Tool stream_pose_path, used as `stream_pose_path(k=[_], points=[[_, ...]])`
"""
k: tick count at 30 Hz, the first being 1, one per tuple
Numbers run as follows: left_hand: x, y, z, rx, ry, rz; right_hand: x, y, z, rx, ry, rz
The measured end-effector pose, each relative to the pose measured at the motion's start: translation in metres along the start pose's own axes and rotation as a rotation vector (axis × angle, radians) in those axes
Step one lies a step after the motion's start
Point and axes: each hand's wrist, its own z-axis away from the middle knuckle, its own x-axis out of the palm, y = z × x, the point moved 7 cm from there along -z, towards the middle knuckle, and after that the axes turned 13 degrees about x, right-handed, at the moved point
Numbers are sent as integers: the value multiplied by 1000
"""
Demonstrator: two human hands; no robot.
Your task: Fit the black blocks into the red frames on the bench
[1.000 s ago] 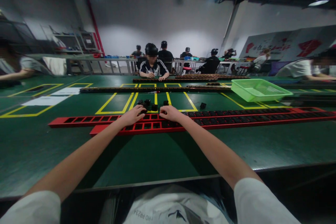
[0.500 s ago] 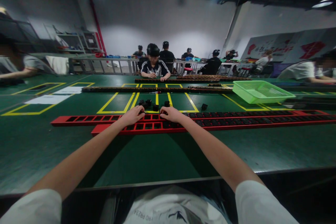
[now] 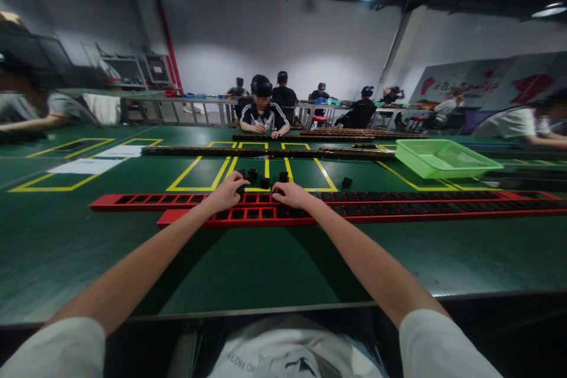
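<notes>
Two long red slotted trays lie side by side across the green table, the far tray and the near tray. Their right halves are filled with small black parts; the slots to the left are empty. My left hand rests on the trays with its fingers curled, pinching a small black part at the far tray. My right hand lies just to its right, fingers bent down onto the slots, and what they hold is hidden. Loose black parts sit just beyond my hands.
A green plastic basket stands at the back right. One stray black part lies behind the trays. Long dark trays lie further back, where a person works opposite. Other people sit at the left and right edges.
Both hands have stayed at the same spot on the red trays, with only small finger movement. The view has drifted slightly.
</notes>
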Motion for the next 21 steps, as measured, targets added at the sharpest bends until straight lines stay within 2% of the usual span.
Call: stream_pose_path(k=[7,14,18,21], points=[[-5,-4,1,-8,80,-41,0,-1,1,-7,1,10],[-9,13,-4,112,93,27,0,-1,1,-8,-7,17],[-11,17,-6,67,137,86,0,-2,1,-15,4,13],[-4,22,-8,71,73,144,0,-2,1,-20,8,7]])
